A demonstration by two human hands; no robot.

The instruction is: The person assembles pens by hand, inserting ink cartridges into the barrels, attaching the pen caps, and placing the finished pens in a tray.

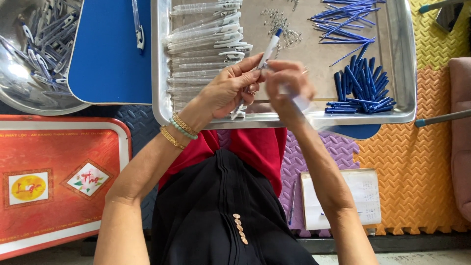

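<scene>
My left hand [230, 91] grips a white pen [269, 50] with a blue tip, held tilted over the near edge of a metal tray [159, 73]. My right hand [287, 86] closes on the lower part of the same pen, fingers curled against my left fingers. Bead and gold bracelets sit on my left wrist. In the tray lie a row of clear pen barrels with white clips [206, 44], small metal springs [282, 27], thin blue refills [343, 19] and a pile of dark blue pen parts [360, 86].
A round metal bowl [14, 83] of assembled pens stands at the upper left beside a blue stool top [108, 54] with one pen on it. A red tray [54, 186] lies at the left. A paper notepad [363, 196] rests on foam floor mats at the right.
</scene>
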